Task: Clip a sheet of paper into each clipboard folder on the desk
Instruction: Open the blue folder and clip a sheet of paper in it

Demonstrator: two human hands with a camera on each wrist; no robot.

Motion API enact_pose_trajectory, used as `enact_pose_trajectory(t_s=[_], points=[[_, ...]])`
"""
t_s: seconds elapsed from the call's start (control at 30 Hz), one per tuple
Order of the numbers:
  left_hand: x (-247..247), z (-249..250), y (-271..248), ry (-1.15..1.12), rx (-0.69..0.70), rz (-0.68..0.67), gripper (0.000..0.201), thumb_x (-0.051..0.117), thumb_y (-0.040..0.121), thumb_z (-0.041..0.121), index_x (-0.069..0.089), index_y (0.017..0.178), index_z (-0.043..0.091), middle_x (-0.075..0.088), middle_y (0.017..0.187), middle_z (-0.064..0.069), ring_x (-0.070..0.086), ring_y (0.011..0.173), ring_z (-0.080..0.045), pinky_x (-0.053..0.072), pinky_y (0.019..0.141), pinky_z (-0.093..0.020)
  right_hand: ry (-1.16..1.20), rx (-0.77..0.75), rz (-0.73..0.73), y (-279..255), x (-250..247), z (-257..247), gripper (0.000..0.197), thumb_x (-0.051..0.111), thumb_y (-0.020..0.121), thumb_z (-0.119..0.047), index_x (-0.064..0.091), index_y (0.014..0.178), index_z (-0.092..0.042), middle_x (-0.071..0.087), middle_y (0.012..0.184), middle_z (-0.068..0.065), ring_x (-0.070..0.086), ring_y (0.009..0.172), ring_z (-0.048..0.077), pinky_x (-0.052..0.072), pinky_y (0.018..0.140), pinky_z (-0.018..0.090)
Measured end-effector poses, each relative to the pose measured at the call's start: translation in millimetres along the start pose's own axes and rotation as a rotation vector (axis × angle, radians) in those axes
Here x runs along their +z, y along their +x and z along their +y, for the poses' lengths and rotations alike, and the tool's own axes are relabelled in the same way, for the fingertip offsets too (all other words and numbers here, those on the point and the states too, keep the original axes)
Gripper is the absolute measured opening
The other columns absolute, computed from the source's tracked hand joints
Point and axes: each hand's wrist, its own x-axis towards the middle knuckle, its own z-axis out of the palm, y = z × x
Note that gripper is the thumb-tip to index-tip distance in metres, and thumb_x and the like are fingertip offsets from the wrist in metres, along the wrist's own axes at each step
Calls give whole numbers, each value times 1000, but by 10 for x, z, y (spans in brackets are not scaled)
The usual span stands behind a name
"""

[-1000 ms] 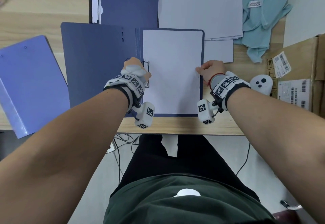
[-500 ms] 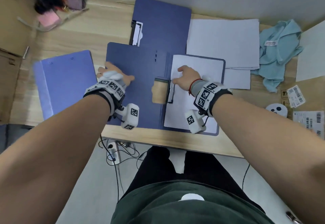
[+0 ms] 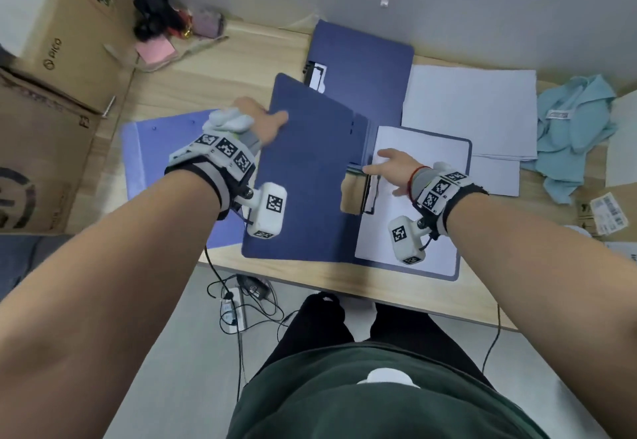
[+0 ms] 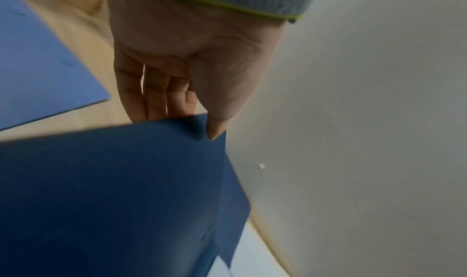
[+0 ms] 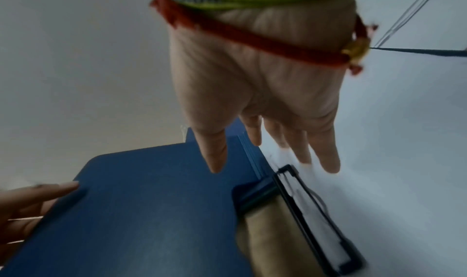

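Observation:
A dark blue clipboard folder point(image 3: 310, 176) lies open at the desk's front edge. A white sheet point(image 3: 424, 176) sits under its black clip point(image 3: 370, 193) on the right half. My left hand point(image 3: 262, 121) pinches the far left corner of the cover point(image 4: 113, 191), thumb point(image 4: 215, 131) on top and fingers beneath, and the cover stands tilted up off the desk. My right hand point(image 3: 386, 169) is open with straight fingers point(image 5: 328, 161) over the sheet next to the clip point(image 5: 316, 211); contact is unclear. A second dark blue folder point(image 3: 365, 59) lies open behind.
A light blue folder point(image 3: 155, 149) lies left of the open one, partly under my left wrist. A stack of white paper point(image 3: 472, 111) lies at the back right, with a teal cloth point(image 3: 579, 128) beyond it. Cardboard boxes point(image 3: 62, 59) stand at the far left.
My left hand left the clip, went to the cover's left edge and has raised that cover. My right hand moved from the sheet's right edge to the clip side.

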Motion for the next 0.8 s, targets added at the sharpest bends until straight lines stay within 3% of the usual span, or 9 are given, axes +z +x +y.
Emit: enact_pose_trajectory(t_s=[0.07,0.13,0.23,0.4,0.47,0.57,0.63,0.7,0.8], points=[[-118,247,-98,-125,78,-95,53,51,87,55,66,72,7,74,79,-15,69,64,-31,60,65,-34,162,-19,-49,-66,-92,-63,68,70,84,-43,40,144,-27,51,137,-3,57,115,23,52,94,44],[-172,506,-222,-202,157,-189,45,44,99,46,64,85,8,71,83,-13,68,64,-27,54,57,-27,341,-76,-108,-195,-217,-154,56,70,85,-43,51,134,-25,58,134,2,64,111,27,54,92,44],[-73,835,-410,-241,281,-302,43,38,102,47,64,98,13,67,75,-4,64,57,-17,50,51,-23,511,-188,-177,-455,-461,-268,42,61,90,-47,59,123,-22,62,130,11,68,104,33,54,93,49],[446,1265,-690,-189,394,-440,30,50,99,39,71,100,18,70,84,-4,64,64,-18,49,55,-23,557,-259,-159,-811,-990,-56,60,50,89,-62,55,132,-21,67,120,5,71,96,28,57,85,47],[772,1330,-709,-61,387,-421,25,60,92,37,72,101,18,71,90,-5,66,74,-21,53,67,-26,571,-259,-126,-875,-1172,157,56,54,87,-63,61,124,-21,68,112,4,68,89,25,57,84,44],[1159,1192,-562,237,267,-360,58,60,66,64,69,107,25,70,101,3,68,90,-24,53,90,-35,588,-207,-23,-876,-1287,430,54,64,86,-55,61,124,-17,67,108,1,65,91,23,56,81,40],[1405,1072,-439,401,183,-369,69,51,54,73,69,94,20,70,94,2,68,84,-26,56,85,-37,592,-144,83,-835,-1333,631,44,66,88,-44,61,122,-17,70,107,-3,68,93,20,56,82,38],[1619,927,-369,482,119,-412,62,51,57,75,64,77,18,69,91,-3,68,81,-29,57,82,-39,574,-79,146,-758,-1331,840,22,65,91,-36,64,109,-22,72,102,-6,69,94,17,56,84,37],[1759,811,-415,450,55,-452,70,58,56,74,66,90,14,69,96,-10,69,84,-30,57,84,-41,544,16,148,-587,-1261,1104,13,63,93,-27,65,105,-23,71,104,-6,67,97,16,55,81,32]])
